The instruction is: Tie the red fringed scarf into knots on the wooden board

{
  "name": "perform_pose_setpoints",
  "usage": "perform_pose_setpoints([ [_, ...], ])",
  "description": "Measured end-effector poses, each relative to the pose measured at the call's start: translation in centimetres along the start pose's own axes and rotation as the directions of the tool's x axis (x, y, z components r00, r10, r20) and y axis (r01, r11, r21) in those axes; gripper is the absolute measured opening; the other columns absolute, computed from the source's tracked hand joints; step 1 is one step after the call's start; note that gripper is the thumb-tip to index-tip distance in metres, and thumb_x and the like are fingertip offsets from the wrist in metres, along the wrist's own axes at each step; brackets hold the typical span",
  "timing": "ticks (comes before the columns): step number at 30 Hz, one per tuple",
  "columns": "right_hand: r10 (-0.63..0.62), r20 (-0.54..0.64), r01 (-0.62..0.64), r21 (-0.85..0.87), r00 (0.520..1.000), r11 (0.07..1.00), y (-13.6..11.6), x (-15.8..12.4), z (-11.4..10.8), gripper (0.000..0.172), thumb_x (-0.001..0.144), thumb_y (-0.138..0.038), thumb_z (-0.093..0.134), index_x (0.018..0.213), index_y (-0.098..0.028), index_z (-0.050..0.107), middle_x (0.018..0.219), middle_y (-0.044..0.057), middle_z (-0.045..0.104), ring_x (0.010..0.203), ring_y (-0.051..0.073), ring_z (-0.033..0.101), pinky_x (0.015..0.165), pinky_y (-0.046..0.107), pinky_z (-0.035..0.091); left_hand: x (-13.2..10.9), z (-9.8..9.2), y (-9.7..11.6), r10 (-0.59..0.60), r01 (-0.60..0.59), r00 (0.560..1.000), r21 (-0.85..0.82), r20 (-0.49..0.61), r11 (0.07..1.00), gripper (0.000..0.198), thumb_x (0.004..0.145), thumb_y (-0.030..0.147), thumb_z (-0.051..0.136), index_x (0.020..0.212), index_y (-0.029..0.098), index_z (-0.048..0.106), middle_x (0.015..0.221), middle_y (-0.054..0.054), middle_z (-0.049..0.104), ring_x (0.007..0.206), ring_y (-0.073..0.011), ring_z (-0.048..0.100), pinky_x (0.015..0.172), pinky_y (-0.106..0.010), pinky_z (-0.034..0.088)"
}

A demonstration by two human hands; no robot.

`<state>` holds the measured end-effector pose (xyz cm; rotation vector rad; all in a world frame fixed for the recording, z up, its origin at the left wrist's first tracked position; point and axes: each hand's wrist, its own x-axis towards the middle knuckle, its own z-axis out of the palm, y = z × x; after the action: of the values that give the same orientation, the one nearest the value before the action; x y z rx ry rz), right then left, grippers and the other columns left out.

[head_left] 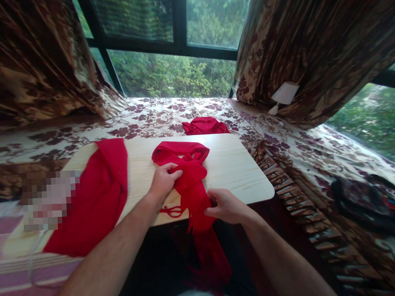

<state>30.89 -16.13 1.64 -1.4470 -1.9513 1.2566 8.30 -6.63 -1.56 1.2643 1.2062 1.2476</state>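
Observation:
A red scarf [190, 172] lies looped and knotted on the pale wooden board [239, 174], its fringed end hanging over the near edge. My left hand [166, 180] pinches the scarf at the left of the knot. Lower down, my right hand [224, 205] has thumb and fingers closed on the right edge of the hanging part. A thin red cord loop shows at the board's near edge, left of the fringe. To the left on the board rests a red pointed hat-like cloth [99, 198].
Behind the board, another red cloth [205, 125] sits on the floral cover [150, 117]. A small white lamp [286, 93] stands back right, and a dark bag [366, 206] lies at the right. A blurred-out item with a cable is at the left.

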Motion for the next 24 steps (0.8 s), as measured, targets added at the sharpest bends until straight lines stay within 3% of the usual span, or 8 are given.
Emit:
perform_pose_setpoints([
  [5,-0.065,-0.021,0.067,0.453,0.998,0.889,-0.6,-0.4,-0.3,0.027,0.057,-0.011,0.049,0.081,-0.019,0.056,0.077,-0.004,0.059,0.069,0.012,0.052,0.060,0.022,0.040,0.2,0.4,0.3,0.015,-0.017,0.996,-0.023,-0.090,1.000,0.023,0.062,0.033,0.080,0.073,0.015,0.071,0.066,0.000,0.067,0.056,-0.0120,0.055,0.054,-0.023,0.042],
  [10,0.052,-0.029,-0.021,0.659,0.998,0.752,-0.2,-0.8,-0.5,0.026,0.066,-0.018,0.059,0.091,-0.021,0.060,0.075,-0.004,0.060,0.064,0.012,0.052,0.059,0.023,0.040,0.5,0.4,0.1,-0.053,0.036,0.991,-0.140,-0.120,0.989,0.031,0.058,0.036,0.084,0.077,0.016,0.070,0.066,0.000,0.068,0.057,-0.0132,0.058,0.055,-0.024,0.045],
  [12,0.053,0.016,-0.050,0.654,0.998,0.755,0.2,-1.2,-0.9,0.025,0.070,-0.027,0.068,0.093,-0.020,0.062,0.075,-0.003,0.061,0.064,0.012,0.052,0.061,0.023,0.041,0.7,0.3,0.0,-0.093,0.063,0.985,-0.198,-0.147,0.978,0.034,0.055,0.036,0.085,0.079,0.016,0.069,0.067,0.000,0.068,0.058,-0.0138,0.059,0.057,-0.025,0.046],
  [15,-0.014,0.190,-0.104,0.593,0.982,0.798,0.7,-1.9,-2.2,0.030,0.066,-0.032,0.076,0.091,-0.018,0.066,0.075,-0.002,0.060,0.063,0.012,0.050,0.060,0.023,0.038,0.9,0.1,0.0,-0.131,0.097,0.982,-0.232,-0.137,0.968,0.036,0.053,0.035,0.085,0.080,0.016,0.069,0.067,0.000,0.068,0.059,-0.0143,0.060,0.058,-0.027,0.048],
  [18,-0.033,0.332,-0.117,0.421,0.943,0.900,0.6,-2.3,-3.6,0.023,0.067,-0.029,0.072,0.086,-0.017,0.067,0.074,-0.003,0.059,0.064,0.012,0.049,0.059,0.023,0.038,0.9,0.1,0.2,-0.125,0.099,0.985,-0.209,-0.117,0.973,0.036,0.054,0.036,0.083,0.080,0.016,0.068,0.066,0.000,0.067,0.058,-0.0144,0.060,0.059,-0.027,0.048],
  [21,-0.044,0.314,-0.021,0.200,0.948,0.980,0.2,-1.9,-4.2,0.017,0.073,-0.029,0.070,0.085,-0.017,0.068,0.076,-0.003,0.062,0.069,0.012,0.052,0.061,0.022,0.040,0.7,0.0,0.2,-0.117,0.097,0.989,-0.192,-0.094,0.977,0.031,0.054,0.033,0.081,0.076,0.017,0.066,0.063,0.002,0.065,0.056,-0.0130,0.057,0.056,-0.025,0.045],
  [24,-0.007,0.165,-0.021,0.167,0.986,0.986,0.1,-0.1,-4.1,0.028,0.078,-0.039,0.071,0.095,-0.017,0.070,0.080,0.000,0.067,0.069,0.013,0.057,0.060,0.022,0.044,0.5,-0.1,0.2,-0.093,0.089,0.995,-0.137,-0.024,0.987,0.025,0.057,0.030,0.079,0.073,0.017,0.065,0.063,0.002,0.064,0.056,-0.0129,0.056,0.054,-0.024,0.044],
])
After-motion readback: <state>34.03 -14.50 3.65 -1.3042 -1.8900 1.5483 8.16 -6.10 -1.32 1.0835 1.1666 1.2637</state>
